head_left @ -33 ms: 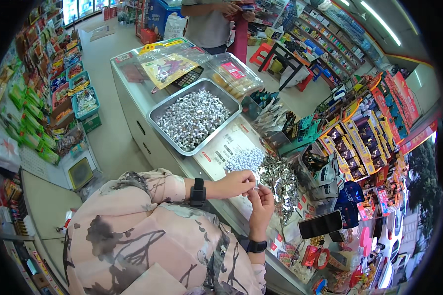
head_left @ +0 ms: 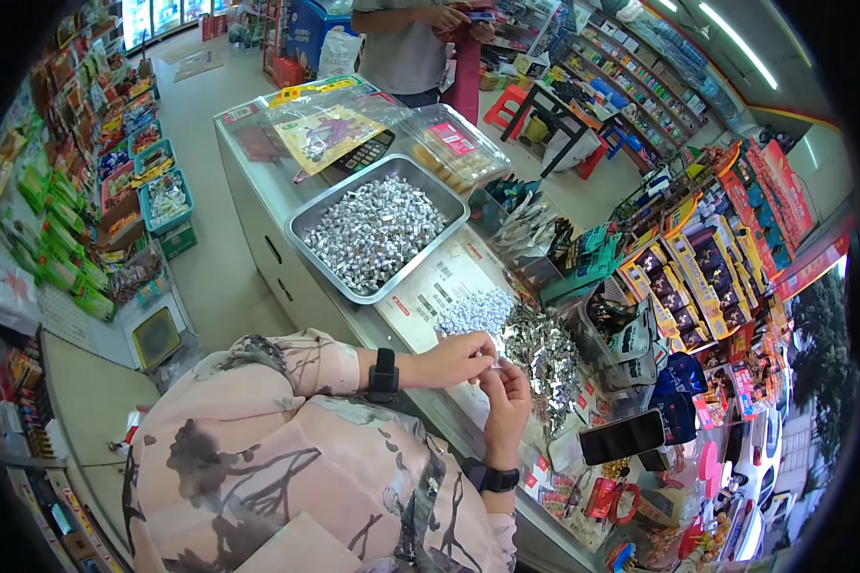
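My left hand (head_left: 459, 359) reaches in from the left, fingers bent and pressed together at the tips. Against it, the fingers of my right hand (head_left: 507, 393) close in a pinch. A tiny pale thing (head_left: 496, 365) shows between the fingertips, too small to name. Just beyond the hands lies a heap of small bluish-white pieces (head_left: 473, 313). Touching that heap on the right is a pile of shiny silvery strips or clips (head_left: 543, 355). Farther back, a rectangular metal tray (head_left: 321, 272) holds a mass of small silvery-white pieces (head_left: 373, 229).
A black phone (head_left: 623, 437) stands tilted right of my hands. Behind the tray are a clear lidded box (head_left: 457, 143), a calculator (head_left: 368, 150) and plastic packages (head_left: 330, 134). Bins of packets (head_left: 545, 239) line the counter's right side. Across the counter stands a person (head_left: 401, 57).
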`<state>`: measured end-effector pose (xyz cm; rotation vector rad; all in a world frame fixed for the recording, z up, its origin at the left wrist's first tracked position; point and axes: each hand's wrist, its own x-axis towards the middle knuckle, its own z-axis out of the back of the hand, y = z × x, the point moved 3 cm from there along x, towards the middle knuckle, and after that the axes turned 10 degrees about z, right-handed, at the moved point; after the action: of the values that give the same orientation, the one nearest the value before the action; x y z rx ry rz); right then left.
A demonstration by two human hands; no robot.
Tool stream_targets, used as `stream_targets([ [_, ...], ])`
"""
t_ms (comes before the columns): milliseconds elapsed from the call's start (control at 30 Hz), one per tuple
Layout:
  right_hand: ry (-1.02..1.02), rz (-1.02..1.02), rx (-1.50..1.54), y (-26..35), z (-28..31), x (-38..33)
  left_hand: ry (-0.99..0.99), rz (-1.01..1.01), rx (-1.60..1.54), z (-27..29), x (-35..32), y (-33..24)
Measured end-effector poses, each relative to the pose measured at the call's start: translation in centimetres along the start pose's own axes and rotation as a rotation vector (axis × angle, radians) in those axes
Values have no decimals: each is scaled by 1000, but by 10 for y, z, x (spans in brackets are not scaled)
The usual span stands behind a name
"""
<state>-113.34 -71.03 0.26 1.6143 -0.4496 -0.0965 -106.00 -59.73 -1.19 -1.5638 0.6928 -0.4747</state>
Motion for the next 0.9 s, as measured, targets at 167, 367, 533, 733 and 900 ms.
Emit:
stream_targets([
  [167,117,-42,-51,-12,6,-3,-31,5,110,-1,-5,8],
  [367,113,-33,-99,-21,7,-2,-110,-132,202,2,7,24],
  [533,136,-8,-153,-22,4,-1,-179,-129,139,0,6,25],
  [733,164,-13,-162,-17,-3,1,-211,-105,79,2,4,27],
  [900,186,-28,-128,-20,-7,6,-194,49,20,5,-10,5],
])
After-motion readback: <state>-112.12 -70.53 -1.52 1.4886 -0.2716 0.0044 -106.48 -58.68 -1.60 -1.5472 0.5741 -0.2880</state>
